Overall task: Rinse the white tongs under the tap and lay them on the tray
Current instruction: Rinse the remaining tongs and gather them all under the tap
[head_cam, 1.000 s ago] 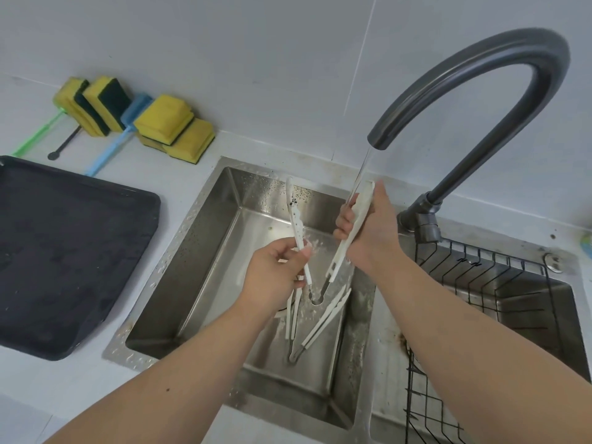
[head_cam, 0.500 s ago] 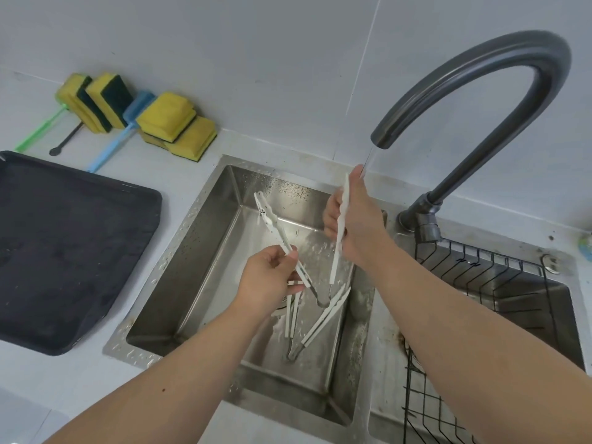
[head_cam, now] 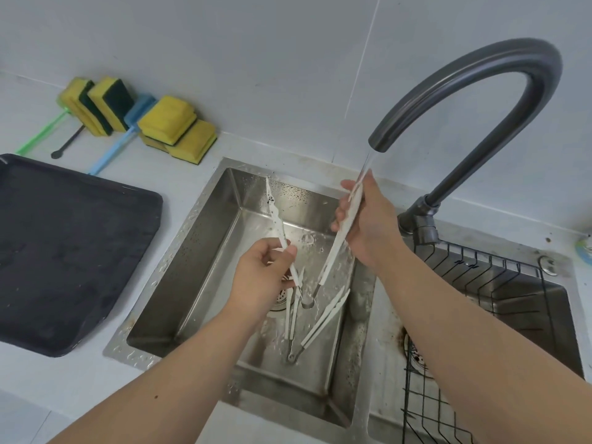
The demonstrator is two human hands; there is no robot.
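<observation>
White tongs (head_cam: 336, 248), dark grey tap (head_cam: 480, 75), black tray (head_cam: 64, 245), yellow-and-green sponges (head_cam: 166, 123)

Both arms reach out over the sink (head_cam: 205, 257). The left hand (head_cam: 259, 274) pinches one leg of the tongs (head_cam: 275, 216). The right hand (head_cam: 368, 219), higher over the sink, curls round the other leg.

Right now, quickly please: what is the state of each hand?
Left hand: pinches one arm of the white tongs.
Right hand: grips the other arm, under the stream from the tap.
</observation>
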